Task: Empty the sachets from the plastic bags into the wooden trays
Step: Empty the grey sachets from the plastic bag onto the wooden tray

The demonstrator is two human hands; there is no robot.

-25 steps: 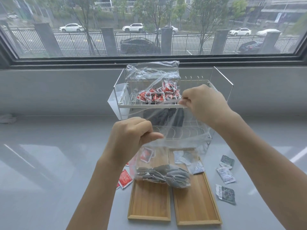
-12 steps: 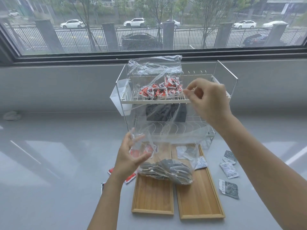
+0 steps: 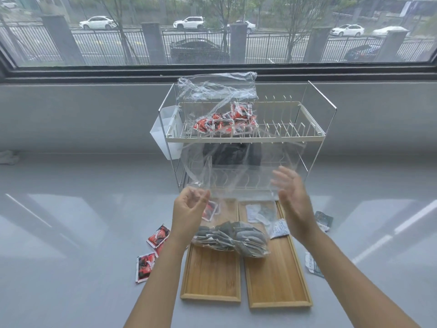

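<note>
Standing between both open hands, the plastic bag (image 3: pixel 236 185) sags onto the wooden trays (image 3: pixel 210 275).

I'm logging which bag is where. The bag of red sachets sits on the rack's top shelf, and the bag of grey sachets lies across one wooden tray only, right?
Not quite. In the head view the bag of grey sachets lies across both wooden trays, spanning the seam between them. The bag of red sachets does sit on the rack's top shelf.
</note>
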